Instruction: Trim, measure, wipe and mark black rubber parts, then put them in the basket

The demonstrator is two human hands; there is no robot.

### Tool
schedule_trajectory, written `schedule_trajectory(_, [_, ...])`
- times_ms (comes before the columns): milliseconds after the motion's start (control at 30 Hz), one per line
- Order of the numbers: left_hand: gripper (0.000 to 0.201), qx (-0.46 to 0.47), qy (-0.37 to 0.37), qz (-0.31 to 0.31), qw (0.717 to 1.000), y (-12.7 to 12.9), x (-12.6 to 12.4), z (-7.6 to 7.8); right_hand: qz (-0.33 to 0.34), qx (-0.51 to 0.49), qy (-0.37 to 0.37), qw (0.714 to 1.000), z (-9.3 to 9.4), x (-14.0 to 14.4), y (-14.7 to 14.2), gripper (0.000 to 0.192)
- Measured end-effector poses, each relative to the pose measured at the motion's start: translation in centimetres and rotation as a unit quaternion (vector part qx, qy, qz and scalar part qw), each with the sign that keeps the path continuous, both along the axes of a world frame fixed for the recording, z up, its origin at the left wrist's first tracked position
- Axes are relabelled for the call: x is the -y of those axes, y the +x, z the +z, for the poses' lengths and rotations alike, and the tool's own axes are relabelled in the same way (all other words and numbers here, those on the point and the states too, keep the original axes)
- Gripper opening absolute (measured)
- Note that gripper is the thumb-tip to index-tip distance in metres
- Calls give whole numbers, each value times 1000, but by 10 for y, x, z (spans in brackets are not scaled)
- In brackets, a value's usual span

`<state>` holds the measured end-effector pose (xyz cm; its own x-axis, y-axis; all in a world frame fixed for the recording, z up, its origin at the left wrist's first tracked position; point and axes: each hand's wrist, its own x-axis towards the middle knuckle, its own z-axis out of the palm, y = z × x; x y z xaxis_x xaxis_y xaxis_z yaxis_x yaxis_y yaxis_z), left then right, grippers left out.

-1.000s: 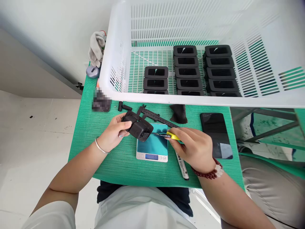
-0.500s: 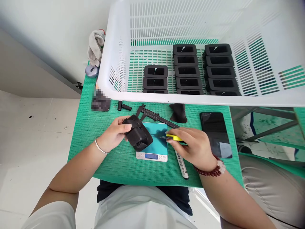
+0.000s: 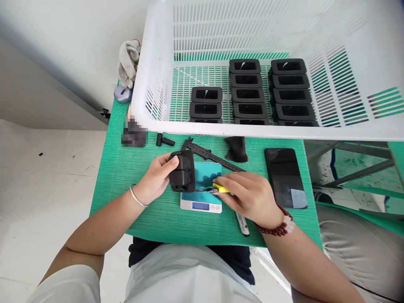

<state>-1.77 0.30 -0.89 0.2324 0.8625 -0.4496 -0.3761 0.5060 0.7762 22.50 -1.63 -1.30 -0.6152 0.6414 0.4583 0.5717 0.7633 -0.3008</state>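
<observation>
My left hand (image 3: 157, 176) grips a black molded plastic part (image 3: 182, 170), its thumb pressed on the back; the part is tilted with its flanged rim to the right. In my right hand (image 3: 251, 197) is a yellow utility knife (image 3: 222, 188), its thin blade pointing left at the part's lower rim. Whether the tip touches the rim I cannot tell. Both are held above a small digital scale (image 3: 206, 207) with a teal pan. A white marker (image 3: 243, 225) lies partly under my right hand.
A white plastic basket (image 3: 252, 131) at the back holds rows of similar black parts (image 3: 249, 94). On the green mat lie a black caliper (image 3: 211, 155), a dark scrap (image 3: 236, 149), a smartphone (image 3: 286, 178) and small black pieces (image 3: 164, 139). Gloves (image 3: 128, 63) hang at the left.
My left hand has turned the black part more upright and shifted it slightly left. My right hand has brought the knife left and down, close to the part's lower rim.
</observation>
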Motion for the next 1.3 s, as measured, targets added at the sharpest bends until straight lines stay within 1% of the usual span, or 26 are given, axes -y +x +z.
schedule_trajectory(67, [50, 1, 6, -19, 1000, 0, 0, 3, -11, 9, 3, 1000, 0, -1, 1, 14])
schedule_trajectory(167, [51, -3, 12, -58, 998, 0, 0, 5, -71, 9, 12, 997, 1, -3, 2, 9])
schedule_trajectory(200, [52, -7, 14, -62, 998, 0, 0, 6, -77, 5, 10, 997, 1, -2, 2, 8])
schedule_trajectory(233, [51, -11, 16, -57, 998, 0, 0, 5, -69, 0, 7, 998, 1, -1, 1, 9])
schedule_trajectory(367, [48, -30, 12, -6, 999, 1, 0, 4, 5, 5, 1, 1000, 1, 3, -4, 13])
schedule_trajectory(400, [48, -32, 9, -4, 999, 1, 0, 4, 5, 15, 0, 1000, 1, 3, -5, 15])
schedule_trajectory(433, [47, -31, 7, -7, 999, 1, 0, 4, -11, 25, -1, 1000, 1, 2, -5, 15])
schedule_trajectory(533, [48, -23, 0, -28, 999, 1, 0, 5, -91, 35, 8, 995, 1, 0, -4, 14])
schedule_trajectory(567, [48, -21, -1, -28, 999, 1, 0, 5, -104, 32, 11, 994, 1, 0, -3, 13])
schedule_trajectory(600, [48, -21, -1, -24, 999, 1, 0, 6, -100, 28, 11, 994, 2, 0, -3, 13])
schedule_trajectory(700, [47, -28, 2, -3, 1000, 0, -1, 6, -34, 22, -3, 999, 2, 2, -4, 14])
schedule_trajectory(733, [48, -31, 2, -1, 1000, 0, -1, 7, -25, 25, -8, 999, 1, 2, -4, 15])
schedule_trajectory(767, [48, -33, 1, -2, 999, 0, -1, 7, -31, 30, -10, 999, 1, 3, -5, 16])
schedule_trajectory(867, [48, -35, 2, -11, 999, 1, 0, 7, -92, 31, -1, 995, 1, 2, -4, 13])
schedule_trajectory(900, [48, -37, 5, -8, 999, 1, 0, 6, -95, 26, -1, 995, 1, 2, -4, 12])
schedule_trajectory(1033, [50, -47, 30, 42, 998, 0, -1, 3, -17, 20, -21, 999, 2, 4, -7, 14])
schedule_trajectory(1067, [50, -52, 36, 58, 996, 0, -1, 2, -16, 28, -21, 999, 2, 5, -8, 15])
schedule_trajectory(1200, [48, -72, 49, 87, 992, -1, -2, 0, -94, 44, 3, 995, 2, 5, -7, 15])
schedule_trajectory(1233, [48, -78, 53, 89, 992, -2, -1, 0, -99, 40, 6, 994, 2, 5, -7, 14])
schedule_trajectory(1300, [47, -88, 63, 97, 989, -2, -1, 0, -82, 36, 9, 996, 4, 6, -8, 13])
